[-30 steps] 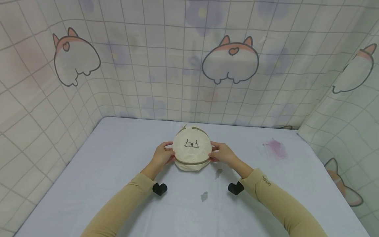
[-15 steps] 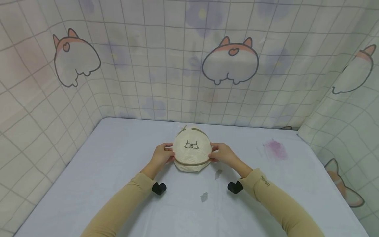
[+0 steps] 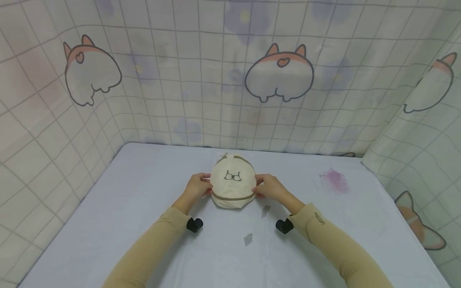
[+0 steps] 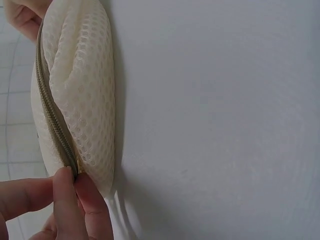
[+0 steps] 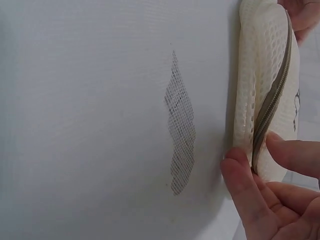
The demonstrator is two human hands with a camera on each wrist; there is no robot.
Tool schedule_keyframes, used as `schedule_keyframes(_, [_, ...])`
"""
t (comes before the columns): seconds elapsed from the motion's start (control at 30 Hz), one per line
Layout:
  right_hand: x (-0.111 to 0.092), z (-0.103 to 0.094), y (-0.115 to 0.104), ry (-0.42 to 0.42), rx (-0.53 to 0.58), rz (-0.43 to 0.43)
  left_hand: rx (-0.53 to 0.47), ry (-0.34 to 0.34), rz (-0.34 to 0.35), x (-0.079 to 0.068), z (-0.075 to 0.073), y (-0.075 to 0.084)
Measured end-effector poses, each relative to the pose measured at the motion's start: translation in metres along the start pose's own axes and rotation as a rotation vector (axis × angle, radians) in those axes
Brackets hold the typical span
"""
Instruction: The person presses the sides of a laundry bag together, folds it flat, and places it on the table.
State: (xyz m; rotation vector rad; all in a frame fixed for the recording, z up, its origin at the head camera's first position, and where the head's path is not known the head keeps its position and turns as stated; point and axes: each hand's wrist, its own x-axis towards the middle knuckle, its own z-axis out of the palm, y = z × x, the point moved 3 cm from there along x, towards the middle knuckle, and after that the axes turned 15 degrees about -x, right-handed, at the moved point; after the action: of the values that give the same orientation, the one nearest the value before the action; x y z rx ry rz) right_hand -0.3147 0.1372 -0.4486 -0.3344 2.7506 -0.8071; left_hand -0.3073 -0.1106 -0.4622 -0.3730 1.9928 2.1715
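Note:
A round cream mesh laundry bag [image 3: 233, 186] lies at the far middle of the table, with a small line drawing of a bra on its lid. A brown zipper [image 5: 272, 102] runs round its side. At the bag's left edge my left hand [image 3: 197, 187] pinches the rim by the zipper; in the left wrist view a bit of gold metal shows beside those fingertips [image 4: 64, 175]. From the other side my right hand [image 3: 271, 187] grips the rim, thumb on the lid and fingers lower on the side. The bag's underside and its inside are hidden.
A white cloth covers the table [image 3: 162, 168], with a pink stain [image 3: 335, 181] to the right and grey patches [image 3: 248, 239] nearer me. A patterned curtain [image 3: 216, 80] hangs behind and at both sides. A black wrist mount [image 3: 195, 225] sits below each cuff.
Both hands keep their hold and the bag stays almost where it was. My right hand and wrist have shifted very slightly left.

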Motion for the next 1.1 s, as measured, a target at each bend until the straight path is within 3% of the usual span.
schedule_keyframes(0.5, [-0.006,-0.011,-0.009,0.013,-0.209,-0.046,0.189,-0.058,0.029,-0.004,-0.001,0.007])
schedule_keyframes(0.67, [-0.01,-0.014,-0.014,0.032,-0.354,-0.086,0.343,-0.102,0.055,-0.007,-0.004,0.012])
schedule_keyframes(0.87, [-0.015,-0.018,-0.018,0.037,-0.435,-0.1,0.579,-0.124,0.136,-0.007,-0.011,0.013])
schedule_keyframes(1.1, [-0.022,-0.023,-0.018,0.041,-0.434,-0.134,0.66,-0.129,0.189,-0.012,-0.014,0.02])
